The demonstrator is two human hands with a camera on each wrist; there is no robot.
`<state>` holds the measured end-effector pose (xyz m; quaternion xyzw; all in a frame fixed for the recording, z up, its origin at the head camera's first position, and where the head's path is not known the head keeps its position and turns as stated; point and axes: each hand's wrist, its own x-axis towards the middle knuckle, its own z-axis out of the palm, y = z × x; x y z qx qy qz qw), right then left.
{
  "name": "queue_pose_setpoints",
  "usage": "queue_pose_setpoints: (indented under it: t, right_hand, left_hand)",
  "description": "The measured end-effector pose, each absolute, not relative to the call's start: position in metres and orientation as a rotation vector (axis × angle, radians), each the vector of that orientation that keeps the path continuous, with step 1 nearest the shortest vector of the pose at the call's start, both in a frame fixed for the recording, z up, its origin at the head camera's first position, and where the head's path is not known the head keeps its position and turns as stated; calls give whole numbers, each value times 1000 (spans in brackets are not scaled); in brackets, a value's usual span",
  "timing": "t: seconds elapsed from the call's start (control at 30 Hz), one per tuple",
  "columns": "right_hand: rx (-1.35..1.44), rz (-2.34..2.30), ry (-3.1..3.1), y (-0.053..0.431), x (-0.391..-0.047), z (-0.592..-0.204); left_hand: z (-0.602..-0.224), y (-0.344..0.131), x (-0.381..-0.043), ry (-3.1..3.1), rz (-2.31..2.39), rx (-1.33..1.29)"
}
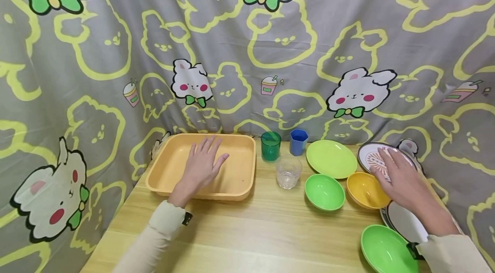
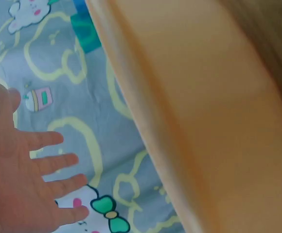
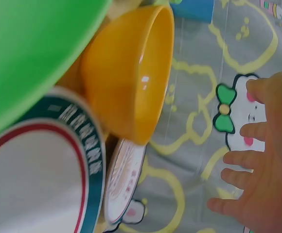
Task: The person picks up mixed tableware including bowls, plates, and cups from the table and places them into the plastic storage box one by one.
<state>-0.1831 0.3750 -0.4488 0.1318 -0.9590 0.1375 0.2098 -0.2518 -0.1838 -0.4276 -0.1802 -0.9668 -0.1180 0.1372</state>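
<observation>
My left hand (image 1: 202,165), fingers spread and straight, hovers over the orange-yellow plastic basin (image 1: 236,165) and holds nothing. In the left wrist view the basin wall (image 2: 219,121) passes beside the spread left hand (image 2: 29,179). On the right side my right hand (image 1: 402,178) hangs with fingers extended above the dishes, also holding nothing. Beneath and near it are a patterned white plate (image 1: 367,154), an orange bowl (image 1: 367,191) and a white plate with a dark rim (image 1: 404,221), partly hidden by the forearm. A green bowl (image 1: 386,249) lies close to the right wrist.
Between basin and dishes stand a green cup (image 1: 270,146), a blue cup (image 1: 298,142) and a clear glass (image 1: 288,174). A lime-green plate (image 1: 331,159) and another green bowl (image 1: 325,192) sit right of them. A patterned curtain (image 1: 228,41) hangs behind the wooden table (image 1: 270,234).
</observation>
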Motion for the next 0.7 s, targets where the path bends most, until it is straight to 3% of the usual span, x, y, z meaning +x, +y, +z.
queue_pose_setpoints:
  t: [0.7]
  right_hand:
    - [149,557,-2895,435,-145,-485]
  left_hand:
    - [-468,-147,-210,-2801,-234,-701]
